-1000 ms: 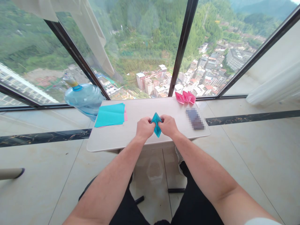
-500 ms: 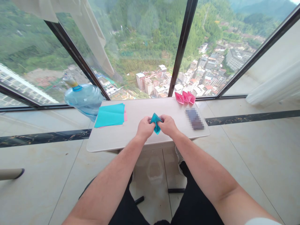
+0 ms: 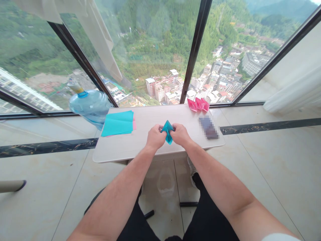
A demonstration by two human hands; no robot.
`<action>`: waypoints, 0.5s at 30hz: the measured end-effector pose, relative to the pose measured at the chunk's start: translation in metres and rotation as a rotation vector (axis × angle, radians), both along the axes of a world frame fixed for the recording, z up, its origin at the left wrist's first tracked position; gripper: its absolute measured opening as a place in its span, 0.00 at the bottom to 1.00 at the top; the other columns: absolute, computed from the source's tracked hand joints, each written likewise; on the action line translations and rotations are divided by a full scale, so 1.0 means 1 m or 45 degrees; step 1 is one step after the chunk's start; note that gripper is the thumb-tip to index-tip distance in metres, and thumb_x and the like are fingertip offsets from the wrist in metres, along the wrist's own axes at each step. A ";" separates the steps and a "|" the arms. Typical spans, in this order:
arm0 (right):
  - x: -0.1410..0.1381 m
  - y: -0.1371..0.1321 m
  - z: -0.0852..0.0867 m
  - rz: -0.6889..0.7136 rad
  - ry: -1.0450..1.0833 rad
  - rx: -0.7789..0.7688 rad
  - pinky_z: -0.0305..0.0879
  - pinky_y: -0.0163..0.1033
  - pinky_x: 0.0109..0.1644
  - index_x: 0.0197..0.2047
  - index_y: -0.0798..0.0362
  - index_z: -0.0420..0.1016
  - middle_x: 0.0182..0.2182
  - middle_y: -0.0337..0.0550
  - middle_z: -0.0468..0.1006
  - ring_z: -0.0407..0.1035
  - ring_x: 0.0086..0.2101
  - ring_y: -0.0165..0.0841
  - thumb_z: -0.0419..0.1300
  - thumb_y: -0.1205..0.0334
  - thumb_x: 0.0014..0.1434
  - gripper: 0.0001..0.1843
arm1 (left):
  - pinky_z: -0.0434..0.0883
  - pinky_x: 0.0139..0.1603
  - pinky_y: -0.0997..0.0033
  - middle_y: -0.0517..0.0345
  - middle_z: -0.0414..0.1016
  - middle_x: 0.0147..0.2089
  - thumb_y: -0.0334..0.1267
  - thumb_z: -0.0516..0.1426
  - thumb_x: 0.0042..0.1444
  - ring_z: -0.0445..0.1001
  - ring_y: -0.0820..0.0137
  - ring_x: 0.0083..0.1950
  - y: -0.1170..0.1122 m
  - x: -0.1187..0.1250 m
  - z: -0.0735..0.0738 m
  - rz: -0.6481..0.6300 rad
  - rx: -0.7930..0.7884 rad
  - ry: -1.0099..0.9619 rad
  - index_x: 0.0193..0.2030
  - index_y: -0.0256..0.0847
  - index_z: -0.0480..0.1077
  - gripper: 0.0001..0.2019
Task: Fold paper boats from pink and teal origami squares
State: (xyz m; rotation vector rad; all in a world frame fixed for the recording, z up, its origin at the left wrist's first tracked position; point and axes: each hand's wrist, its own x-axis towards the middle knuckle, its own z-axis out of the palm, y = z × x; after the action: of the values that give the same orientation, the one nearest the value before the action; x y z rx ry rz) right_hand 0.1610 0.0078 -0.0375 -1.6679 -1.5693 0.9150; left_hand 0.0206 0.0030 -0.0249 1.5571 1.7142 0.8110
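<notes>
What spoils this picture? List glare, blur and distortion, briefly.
Head view: even daylight through the window glass, only soft shadows; faint hazy reflections at its upper left; the wide lens splays the window frames outward; a dark flat thing on the table is pixelated; the teal folded paper, pinched between left hand and right hand, is sharp.

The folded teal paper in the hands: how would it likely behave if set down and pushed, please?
The folded teal paper is probably very light: the left hand and right hand pinch it between fingers alone. Its layered folds likely make it stiffer than a flat sheet, yet crushable. On the smooth table it would probably slide, not roll.
</notes>
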 end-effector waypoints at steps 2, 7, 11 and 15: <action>-0.001 -0.001 0.001 -0.008 0.001 0.010 0.60 0.32 0.30 0.28 0.53 0.75 0.23 0.36 0.76 0.68 0.27 0.29 0.57 0.68 0.49 0.05 | 0.68 0.40 0.71 0.55 0.80 0.34 0.32 0.57 0.50 0.77 0.67 0.36 0.001 0.000 -0.002 -0.007 0.012 -0.006 0.38 0.38 0.75 0.09; -0.003 -0.002 0.002 -0.024 0.099 0.018 0.63 0.32 0.31 0.32 0.53 0.77 0.26 0.37 0.79 0.71 0.28 0.30 0.58 0.69 0.48 0.08 | 0.69 0.38 0.71 0.57 0.79 0.31 0.32 0.58 0.48 0.77 0.67 0.35 0.002 0.000 -0.007 0.014 0.006 -0.089 0.34 0.39 0.76 0.06; -0.005 -0.003 0.003 -0.041 0.028 0.056 0.63 0.32 0.32 0.31 0.53 0.76 0.25 0.37 0.79 0.71 0.29 0.30 0.60 0.68 0.47 0.06 | 0.70 0.37 0.72 0.57 0.80 0.30 0.32 0.59 0.47 0.77 0.67 0.34 0.003 0.001 -0.010 0.035 -0.003 -0.138 0.34 0.39 0.76 0.07; -0.005 -0.004 0.004 -0.063 -0.007 0.062 0.64 0.33 0.33 0.32 0.53 0.77 0.26 0.37 0.80 0.72 0.29 0.31 0.60 0.67 0.48 0.06 | 0.71 0.37 0.72 0.56 0.81 0.31 0.32 0.60 0.45 0.78 0.67 0.34 0.005 0.000 -0.012 0.038 -0.010 -0.182 0.37 0.39 0.76 0.10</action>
State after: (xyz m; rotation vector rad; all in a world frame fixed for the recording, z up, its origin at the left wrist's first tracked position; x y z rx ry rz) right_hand 0.1560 0.0039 -0.0332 -1.6691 -1.5349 0.8411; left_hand 0.0205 0.0075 -0.0372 1.4355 1.6382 0.9072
